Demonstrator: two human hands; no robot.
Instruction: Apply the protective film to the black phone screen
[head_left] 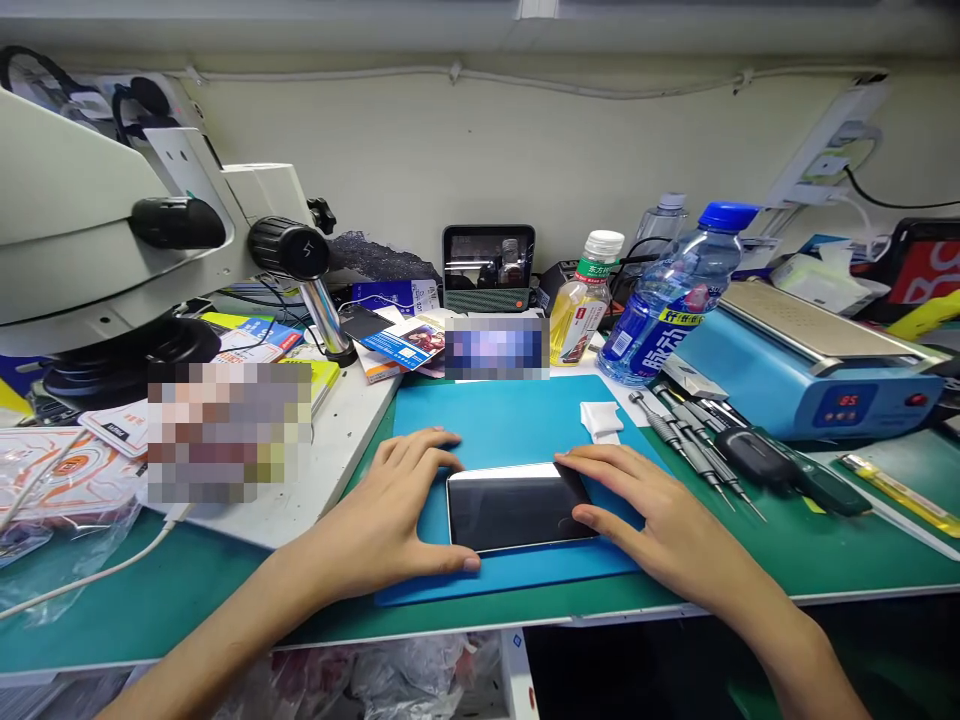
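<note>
A smartphone [517, 510] with a dark, glossy screen lies lengthwise across the blue mat [487, 410], screen up. My left hand [397, 510] is around its left end, the thumb along the near edge and the index finger by the far left corner. At the other end, my right hand [637, 510] grips the phone, fingertips on the far right corner and thumb over the right side of the screen. A small folded white cloth [600, 420] rests on the mat beyond the right hand.
A microscope [90, 220] stands at left. Screwdrivers [690, 440] lie right of the mat, near a blue heating plate [810, 370] showing 85. A yellow-drink bottle [581, 310] and a blue-capped bottle [675, 300] stand behind. A white cable [112, 575] crosses the left side.
</note>
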